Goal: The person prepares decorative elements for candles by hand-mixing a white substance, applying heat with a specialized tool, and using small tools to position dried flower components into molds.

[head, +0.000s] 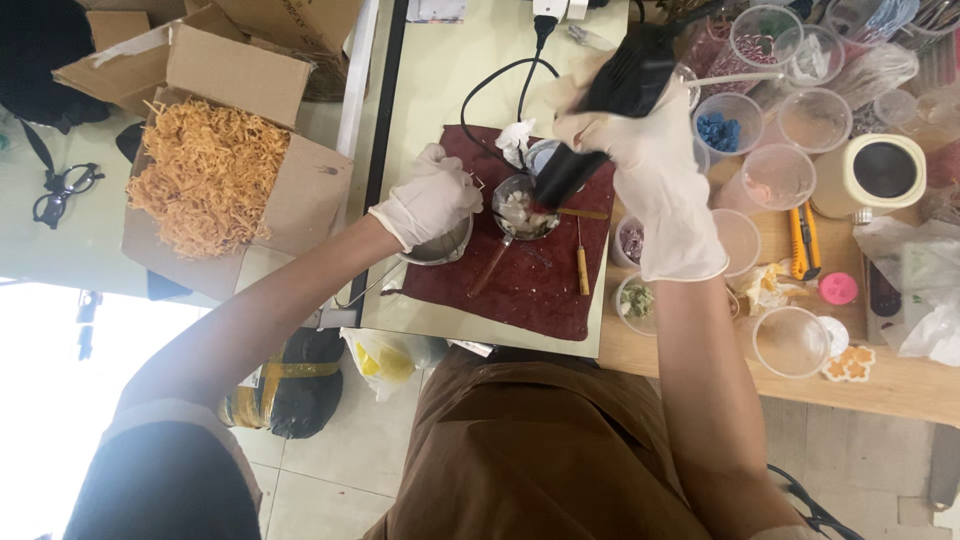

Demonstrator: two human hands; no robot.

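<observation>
Right grip (655, 150) is closed round a black heat gun (610, 100) over a small metal cup (522, 208); left grip (430, 197) is pinched on a steel pot (440, 245), mid-bench (440, 80).

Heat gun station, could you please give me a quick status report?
Right hand gripping black heat gun, nozzle over small metal ladle. Left hand on metal cup. Wooden-handled tool lying alongside.

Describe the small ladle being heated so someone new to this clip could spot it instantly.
Find the dark red mat on the pale table. Near its top centre sits a small metal ladle with a wooden handle, directly under the black heat gun nozzle. Unlike the surrounding clear plastic cups, it is metal.
</observation>
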